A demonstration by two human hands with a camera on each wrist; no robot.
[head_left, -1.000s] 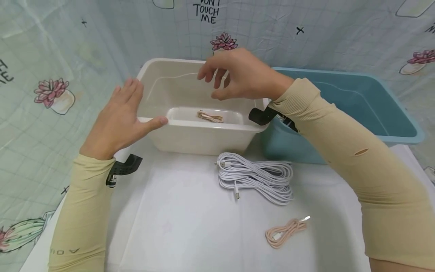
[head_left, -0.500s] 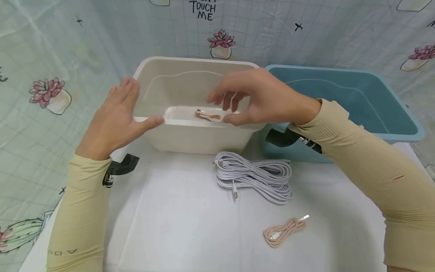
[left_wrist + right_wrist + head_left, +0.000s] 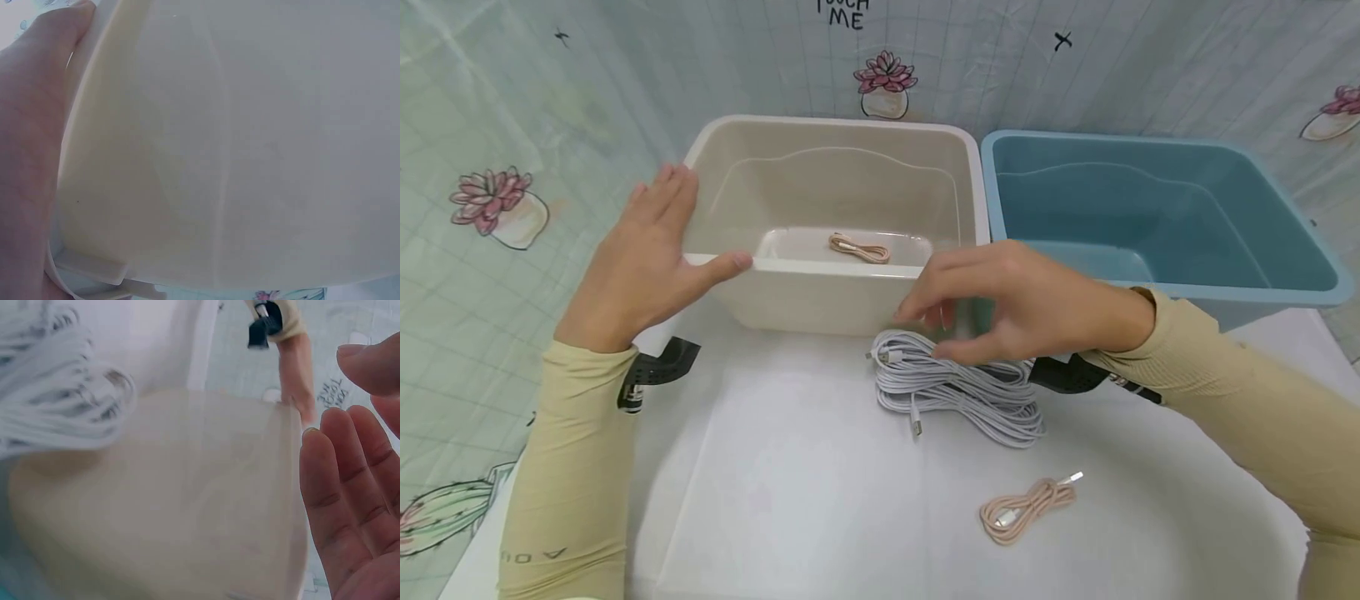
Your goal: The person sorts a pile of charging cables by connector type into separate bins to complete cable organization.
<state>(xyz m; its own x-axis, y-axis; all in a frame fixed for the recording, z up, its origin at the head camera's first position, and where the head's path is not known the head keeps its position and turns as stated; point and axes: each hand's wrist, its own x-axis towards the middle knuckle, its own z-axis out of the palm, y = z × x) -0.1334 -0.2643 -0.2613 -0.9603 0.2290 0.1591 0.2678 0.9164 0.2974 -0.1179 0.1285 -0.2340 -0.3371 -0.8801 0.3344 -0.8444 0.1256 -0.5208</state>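
Fingers of the left hand (image 3: 642, 258) lie outstretched on a cream rectangular plastic bin (image 3: 820, 302) containing one coiled tan cable (image 3: 859, 248); bundled white cable (image 3: 955, 396) lies on the table (image 3: 790, 500) under the empty, loosely curved right hand (image 3: 1018, 300); rightmost, a blue plastic bin (image 3: 1112, 204).

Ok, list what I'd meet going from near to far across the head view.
Peach cable lying on the white table → white cable bundle → cream bin → patterned curtain.
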